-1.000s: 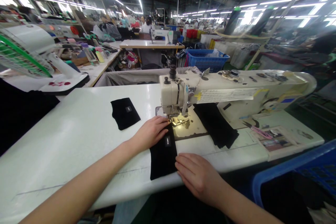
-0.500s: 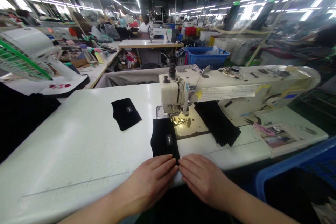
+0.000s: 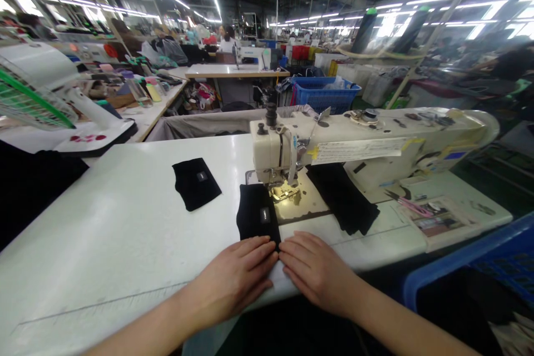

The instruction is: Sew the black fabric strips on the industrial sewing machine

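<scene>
Since left hand (image 3: 234, 271) and right hand (image 3: 320, 268) meet, fingers extended (pinch indeterminable), at the black labelled cloth panel (image 3: 251, 214), uneven pressure could skew it.

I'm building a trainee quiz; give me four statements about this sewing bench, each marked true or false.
The bare left hand touches the labelled black cloth piece beside the cream sewing machine. True.
The bare right hand grips a tool. False: it holds none; the pink-handled metal scissors lie farther right.
The other labelled black cloth piece lies on the white tabletop, left of the first. True.
The layered black cloth stack lies between those two pieces. False: it lies right of both.
</scene>
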A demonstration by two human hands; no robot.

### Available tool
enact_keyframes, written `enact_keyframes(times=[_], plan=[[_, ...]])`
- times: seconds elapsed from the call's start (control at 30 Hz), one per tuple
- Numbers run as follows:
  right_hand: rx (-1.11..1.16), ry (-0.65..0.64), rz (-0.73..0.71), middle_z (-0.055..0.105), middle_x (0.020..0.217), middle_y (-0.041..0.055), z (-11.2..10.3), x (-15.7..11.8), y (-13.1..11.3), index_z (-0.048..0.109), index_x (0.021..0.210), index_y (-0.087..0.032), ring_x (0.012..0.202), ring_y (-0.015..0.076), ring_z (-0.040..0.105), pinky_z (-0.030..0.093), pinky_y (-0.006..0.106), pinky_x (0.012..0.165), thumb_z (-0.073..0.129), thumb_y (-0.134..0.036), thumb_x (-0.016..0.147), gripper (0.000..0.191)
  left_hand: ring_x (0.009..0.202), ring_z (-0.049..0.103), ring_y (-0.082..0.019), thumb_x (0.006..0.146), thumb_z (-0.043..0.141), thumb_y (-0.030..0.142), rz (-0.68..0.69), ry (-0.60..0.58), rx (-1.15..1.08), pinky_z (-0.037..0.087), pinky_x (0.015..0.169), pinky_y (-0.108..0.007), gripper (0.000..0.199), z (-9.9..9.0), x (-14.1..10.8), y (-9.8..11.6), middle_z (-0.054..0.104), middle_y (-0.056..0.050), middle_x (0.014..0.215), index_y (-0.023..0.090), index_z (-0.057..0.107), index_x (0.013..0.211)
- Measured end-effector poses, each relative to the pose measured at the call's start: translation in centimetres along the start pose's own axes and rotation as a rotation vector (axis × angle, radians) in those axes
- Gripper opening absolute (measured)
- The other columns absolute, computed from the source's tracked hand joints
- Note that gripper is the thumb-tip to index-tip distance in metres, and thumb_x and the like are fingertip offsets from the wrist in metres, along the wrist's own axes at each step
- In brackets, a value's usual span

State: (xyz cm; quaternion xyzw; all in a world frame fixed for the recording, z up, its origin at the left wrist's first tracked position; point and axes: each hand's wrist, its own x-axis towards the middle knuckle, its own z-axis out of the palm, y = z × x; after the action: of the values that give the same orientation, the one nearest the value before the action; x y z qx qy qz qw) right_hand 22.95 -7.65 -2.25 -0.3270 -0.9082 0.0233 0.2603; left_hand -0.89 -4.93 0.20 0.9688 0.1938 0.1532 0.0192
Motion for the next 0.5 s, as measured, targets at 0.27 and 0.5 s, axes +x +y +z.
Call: enact_keyframes(times=[0.27, 0.5], plan=[[-0.004, -0.006, 0.037, 0.068, 0.114, 0.0108, 0.3, 1.3, 1.6, 0.063, 0.115, -0.013, 0.109, 0.0234, 0.058, 0.043, 0.042, 0.106, 0.048, -0.020, 0.100, 0.022, 0.120, 0.061, -0.032, 0.101, 0.050, 0.033, -0.016, 0.006, -0.005, 0.058, 0.098, -0.047, 0.037, 0.3, 0.6, -2.5, 0.065, -0.016, 0.129, 0.012, 0.061, 0.129], [-0.010, 0.017, 0.049, 0.068, 0.113, 0.0107, 0.4, 2.7, 2.9, 0.065, 0.114, -0.014, 0.107, 0.0242, 0.058, 0.046, 0.043, 0.100, 0.048, -0.022, 0.101, 0.023, 0.121, 0.061, -0.031, 0.101, 0.050, 0.033, -0.014, -0.008, 0.022, 0.057, 0.099, -0.047, 0.037, 0.4, 1.3, -4.3, 0.064, -0.017, 0.130, 0.010, 0.063, 0.127]])
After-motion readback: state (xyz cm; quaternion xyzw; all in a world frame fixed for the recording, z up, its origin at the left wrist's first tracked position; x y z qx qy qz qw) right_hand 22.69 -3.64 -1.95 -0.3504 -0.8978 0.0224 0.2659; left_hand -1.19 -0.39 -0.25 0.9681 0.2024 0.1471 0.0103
